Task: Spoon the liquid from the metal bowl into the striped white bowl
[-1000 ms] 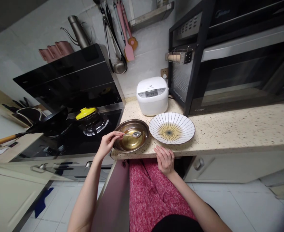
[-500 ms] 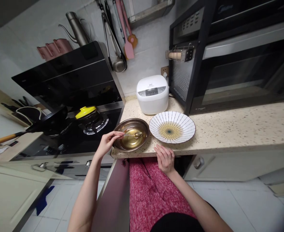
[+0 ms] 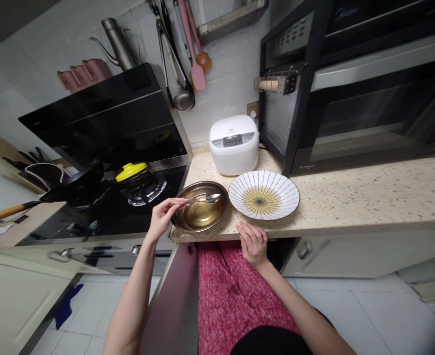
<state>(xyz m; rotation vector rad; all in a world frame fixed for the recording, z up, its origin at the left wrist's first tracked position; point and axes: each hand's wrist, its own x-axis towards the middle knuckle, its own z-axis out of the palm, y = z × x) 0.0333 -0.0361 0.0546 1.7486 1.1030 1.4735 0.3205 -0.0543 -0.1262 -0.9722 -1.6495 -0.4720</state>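
My left hand pinches the handle of a metal spoon, whose bowl is above the liquid. Beneath it, a round steel bowl on the counter holds a shallow yellowish liquid. To the right of the bowl lies a wide white plate with dark radiating lines and a yellow centre. My right hand rests at the counter's front edge just below the plate, fingers stretched out and holding nothing.
A white rice cooker stands behind the bowl and plate. Left of them is a stove carrying a yellow-lidded pot and a dark pan. A black oven occupies the back right. Below, a cabinet door hangs open beside my legs.
The spoon has risen from the liquid in the steel bowl and moved slightly up and right. My left hand lifted a little with it; my right hand stayed put.
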